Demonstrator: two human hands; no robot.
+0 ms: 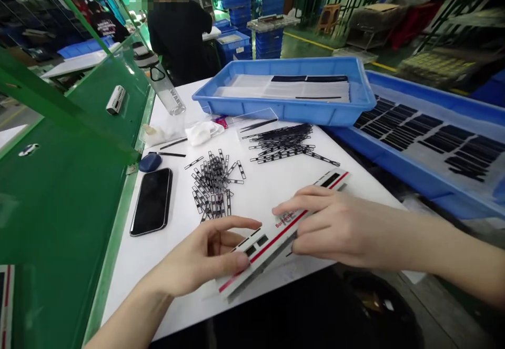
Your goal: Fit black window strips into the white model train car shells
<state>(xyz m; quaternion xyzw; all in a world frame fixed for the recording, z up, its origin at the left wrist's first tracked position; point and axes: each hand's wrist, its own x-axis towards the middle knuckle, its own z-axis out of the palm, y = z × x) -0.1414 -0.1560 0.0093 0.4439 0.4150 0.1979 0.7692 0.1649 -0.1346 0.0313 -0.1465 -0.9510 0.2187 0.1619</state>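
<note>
A long white model train carriage shell with a red stripe, red lettering and dark window openings lies slantwise over the table's near edge. My left hand grips its near end, thumb on the striped side and fingers behind the top edge. Farther along, my right hand holds the shell, fingers bent over its side; its fingertips are partly hidden. Beyond my left hand lies a loose heap of small black-framed clear window strips. A second heap of longer dark window strips sits farther back.
On the white table are a phone, a blue rounded item, a crumpled white tissue and a clear bottle. Blue trays holding dark strips stand behind and right. A green partition borders the left. A person is beyond.
</note>
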